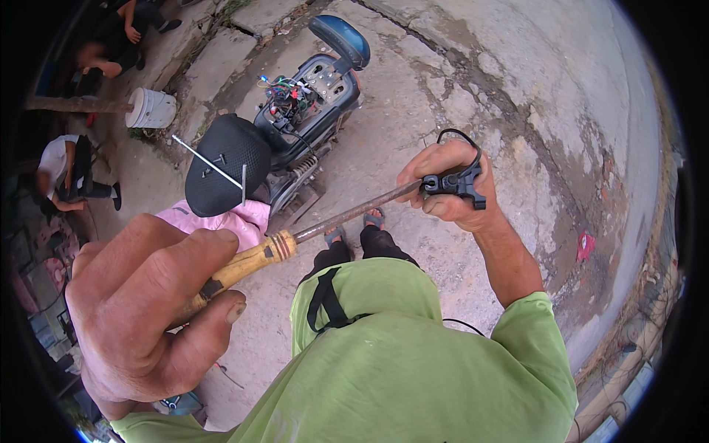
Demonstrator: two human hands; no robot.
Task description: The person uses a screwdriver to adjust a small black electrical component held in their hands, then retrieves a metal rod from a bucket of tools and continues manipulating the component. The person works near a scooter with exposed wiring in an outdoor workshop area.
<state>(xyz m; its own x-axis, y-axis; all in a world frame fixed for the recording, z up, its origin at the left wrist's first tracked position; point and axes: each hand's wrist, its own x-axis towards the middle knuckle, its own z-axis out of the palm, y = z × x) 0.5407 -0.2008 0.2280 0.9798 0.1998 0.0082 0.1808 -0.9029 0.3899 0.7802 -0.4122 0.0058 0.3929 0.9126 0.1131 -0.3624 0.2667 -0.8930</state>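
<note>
Any writing on the white bucket (151,108), left of the scooter (340,94), is too small for us to read. Under the scooter we see rough grey ground (410,96) with long cracks. A person in a white top (63,159) is left of the scooter too. On its black seat (214,198) lie a metal rod (196,153) and some bolts (219,158). Nearer to us than the scooter, our left hand (148,310) curls around a screwdriver (267,252) (its handle is yellow). Right of the scooter, our right hand (452,156) pinches a small black part (459,183). The screwdriver reaches it, but we cannot tell if they touch.
</note>
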